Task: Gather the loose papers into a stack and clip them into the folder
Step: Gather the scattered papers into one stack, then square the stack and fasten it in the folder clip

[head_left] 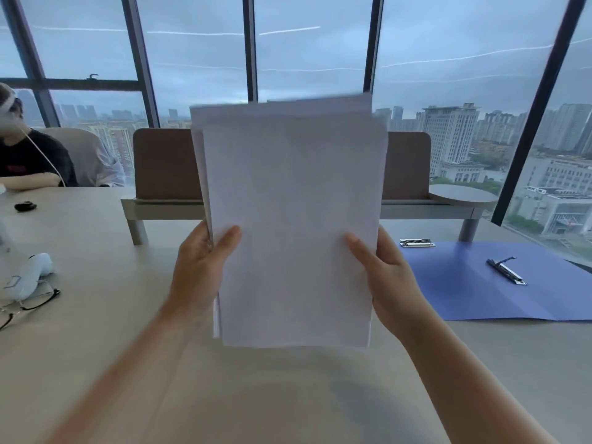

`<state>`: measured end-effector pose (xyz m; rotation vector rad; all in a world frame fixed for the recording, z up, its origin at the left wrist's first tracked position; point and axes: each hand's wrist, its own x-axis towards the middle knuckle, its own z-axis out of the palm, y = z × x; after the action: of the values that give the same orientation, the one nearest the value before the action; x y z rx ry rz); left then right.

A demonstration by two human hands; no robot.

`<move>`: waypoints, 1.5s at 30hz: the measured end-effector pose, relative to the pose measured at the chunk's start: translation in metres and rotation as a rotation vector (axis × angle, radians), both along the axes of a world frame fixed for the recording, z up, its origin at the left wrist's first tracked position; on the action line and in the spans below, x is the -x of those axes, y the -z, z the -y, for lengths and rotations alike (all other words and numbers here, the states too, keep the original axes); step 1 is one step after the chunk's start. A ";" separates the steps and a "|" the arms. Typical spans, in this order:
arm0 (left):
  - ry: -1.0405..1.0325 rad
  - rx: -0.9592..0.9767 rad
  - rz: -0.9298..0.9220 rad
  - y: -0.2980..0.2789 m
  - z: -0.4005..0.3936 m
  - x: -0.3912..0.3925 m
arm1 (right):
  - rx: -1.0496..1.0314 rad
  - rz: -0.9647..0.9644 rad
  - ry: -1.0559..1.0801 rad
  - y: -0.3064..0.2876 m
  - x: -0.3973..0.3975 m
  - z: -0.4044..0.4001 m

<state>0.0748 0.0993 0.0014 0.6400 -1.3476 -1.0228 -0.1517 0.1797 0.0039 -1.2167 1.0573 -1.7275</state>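
Note:
A stack of white papers (pixel 291 219) stands upright in the air above the table, its sheets not quite aligned at the top. My left hand (pixel 198 267) grips its left edge, thumb on the front. My right hand (pixel 387 277) grips the right edge the same way. The blue folder (pixel 474 290) lies open flat on the table to the right, apart from both hands. A metal clip (pixel 506 270) is fixed on the folder's right half, and a second metal clip piece (pixel 416 242) lies at its far left corner.
The beige table (pixel 96 331) holds black-rimmed glasses (pixel 28 304) and a white object (pixel 24 277) at the left, plus a small black item (pixel 25 206) farther back. A person sits at the far left (pixel 28 161). A brown bench (pixel 166 168) stands before the windows.

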 end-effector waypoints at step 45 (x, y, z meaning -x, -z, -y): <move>0.567 -0.042 -0.042 -0.074 -0.004 -0.007 | 0.130 0.039 -0.370 -0.059 0.016 -0.004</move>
<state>0.0822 0.1031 0.0756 0.2606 -1.5102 -1.5092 -0.1679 0.1835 0.0629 -1.3576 0.6538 -1.5400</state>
